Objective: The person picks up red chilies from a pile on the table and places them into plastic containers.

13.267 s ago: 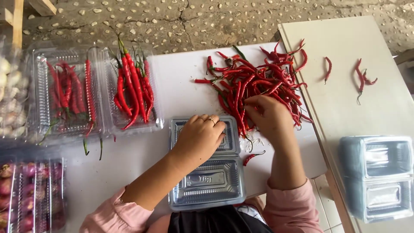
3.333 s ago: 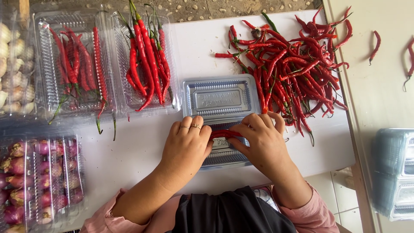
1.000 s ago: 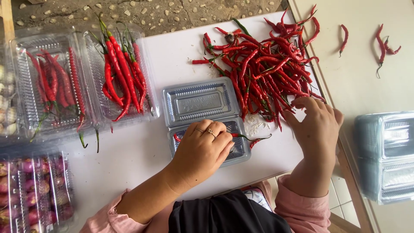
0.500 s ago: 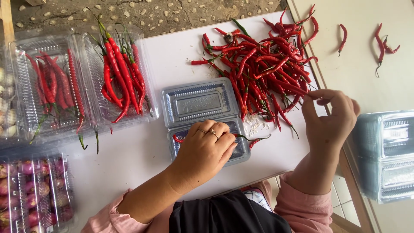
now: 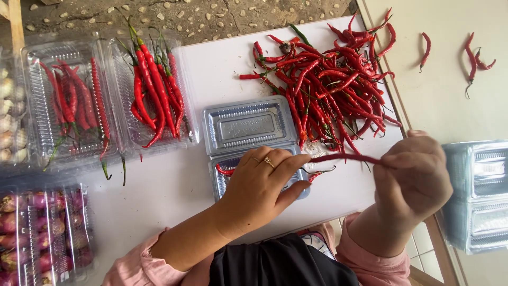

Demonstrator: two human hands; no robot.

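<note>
An open clear plastic clamshell box (image 5: 244,126) lies on the white table (image 5: 174,185) in front of me. My left hand (image 5: 262,182) rests flat over its near half, where a few red chilies (image 5: 224,170) lie. My right hand (image 5: 415,177) is raised to the right of the box and pinches a long red chili (image 5: 344,158), which stretches left toward my left fingertips. A big heap of red chilies (image 5: 330,90) lies just behind both hands.
Two clear boxes filled with red chilies (image 5: 153,92) (image 5: 71,106) stand at the left. A box of shallots (image 5: 42,233) sits at the near left, garlic (image 5: 8,124) at the far left edge. Stacked empty boxes (image 5: 476,196) stand at the right. Loose chilies (image 5: 473,55) lie on the beige table.
My right hand picked a chili from the heap, lifted it and drew it toward the box. My left hand stayed on the box's near half.
</note>
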